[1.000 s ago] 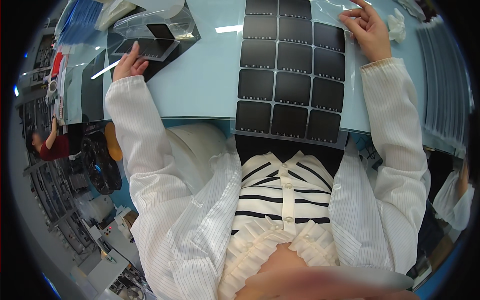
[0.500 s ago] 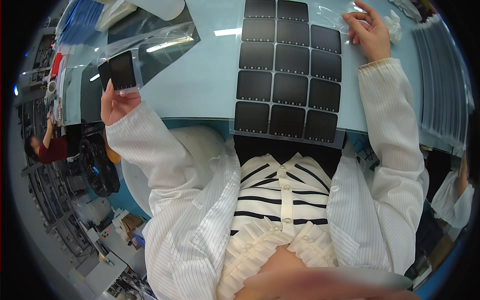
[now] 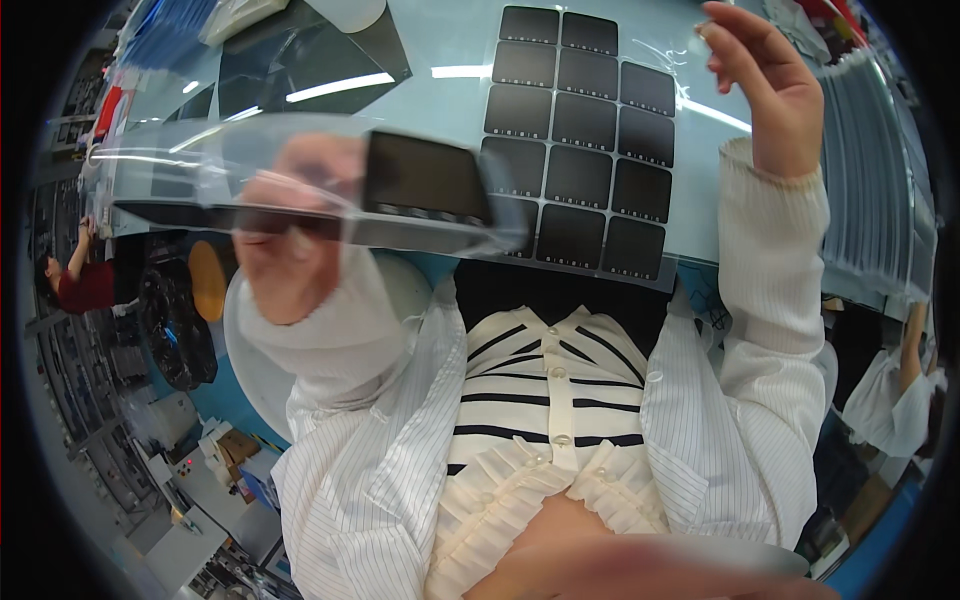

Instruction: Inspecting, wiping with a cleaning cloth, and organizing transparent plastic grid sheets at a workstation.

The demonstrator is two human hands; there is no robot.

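head view: left hand (image 3: 285,250) has lifted clear bag (image 3: 300,185) closer.

Bagged panel (image 3: 425,180) left of grid sheet (image 3: 580,130), sheet on table (image 3: 450,50)

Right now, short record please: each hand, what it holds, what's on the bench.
left hand: raised close to the camera, holding a clear plastic bag with a dark rectangular panel inside
right hand: lifted over the far right of the bench, fingers at a thin clear film; grip unclear
bench: light blue top
on bench: grid of dark square panels
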